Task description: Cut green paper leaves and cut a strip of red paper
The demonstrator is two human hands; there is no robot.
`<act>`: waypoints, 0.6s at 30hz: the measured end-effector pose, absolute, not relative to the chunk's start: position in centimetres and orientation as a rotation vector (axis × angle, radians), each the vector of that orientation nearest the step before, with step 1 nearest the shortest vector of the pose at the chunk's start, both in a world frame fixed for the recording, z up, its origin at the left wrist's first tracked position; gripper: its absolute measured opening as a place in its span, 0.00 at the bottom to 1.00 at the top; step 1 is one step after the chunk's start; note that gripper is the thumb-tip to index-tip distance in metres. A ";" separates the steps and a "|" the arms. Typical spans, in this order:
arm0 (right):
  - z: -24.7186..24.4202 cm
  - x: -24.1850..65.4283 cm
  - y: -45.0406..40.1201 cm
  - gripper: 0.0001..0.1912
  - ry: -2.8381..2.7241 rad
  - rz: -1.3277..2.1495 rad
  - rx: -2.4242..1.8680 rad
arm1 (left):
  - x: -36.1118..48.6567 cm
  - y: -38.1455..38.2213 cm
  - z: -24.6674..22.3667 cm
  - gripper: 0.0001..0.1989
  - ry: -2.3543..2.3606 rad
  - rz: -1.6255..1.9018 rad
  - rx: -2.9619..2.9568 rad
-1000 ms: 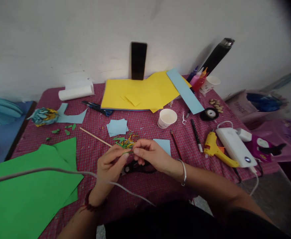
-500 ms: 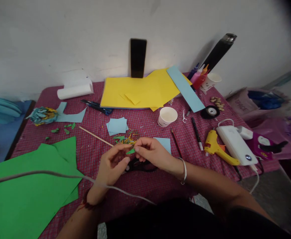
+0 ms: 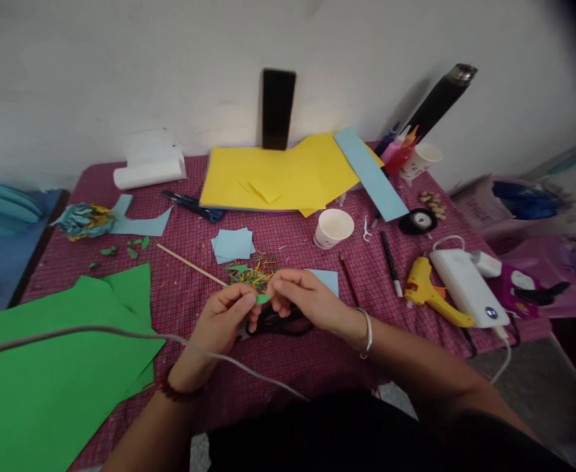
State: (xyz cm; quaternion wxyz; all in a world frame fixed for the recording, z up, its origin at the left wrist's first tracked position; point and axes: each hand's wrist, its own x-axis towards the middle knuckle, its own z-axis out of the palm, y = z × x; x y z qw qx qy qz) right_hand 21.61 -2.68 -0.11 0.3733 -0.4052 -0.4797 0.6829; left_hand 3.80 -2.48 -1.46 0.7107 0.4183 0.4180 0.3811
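Between the thumb and fingers of my left hand (image 3: 224,318) is a small green paper leaf (image 3: 262,299). Close against the leaf's right end is my right hand (image 3: 300,296), its fingers curled and pinched together; whether they grip the leaf too is hidden. Black-handled scissors (image 3: 285,322) lie under the hands, partly covered. Just beyond are loose green and yellow paper snippets (image 3: 251,272) and a stack of light blue paper squares (image 3: 233,244). A thin wooden stick (image 3: 189,263) slants toward the left fingers.
Green sheets (image 3: 61,367) cover the left side, and a grey cable (image 3: 121,333) crosses over my left wrist. A paper cup (image 3: 334,228), yellow glue gun (image 3: 433,292) and white power bank (image 3: 470,288) stand or lie rightward. Yellow sheets (image 3: 263,177) and a phone (image 3: 277,108) are behind.
My left thumb and fingers have closed on the green leaf, which the right hand held before. The right fingers have come slightly off it or shifted along it. The view has shifted a little.
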 end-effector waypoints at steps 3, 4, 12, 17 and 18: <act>-0.5 21.8 -2.6 0.22 -1.196 1.723 -0.993 | 3.6 -2.4 -1.3 0.15 0.977 0.859 0.987; -0.5 21.8 -2.6 0.23 -1.208 1.713 -0.990 | 3.5 -2.4 -1.3 0.16 0.985 0.857 1.019; -0.5 21.4 -2.6 0.08 -1.291 1.720 -1.061 | 3.4 -2.3 -1.6 0.15 0.983 0.859 1.051; -0.4 21.2 -2.7 0.08 -1.156 1.749 -1.068 | 3.0 -2.1 -1.4 0.06 0.897 1.090 0.928; -0.4 21.2 -2.7 0.08 -1.128 1.762 -1.057 | 2.9 -2.2 -1.4 0.06 0.905 1.104 1.021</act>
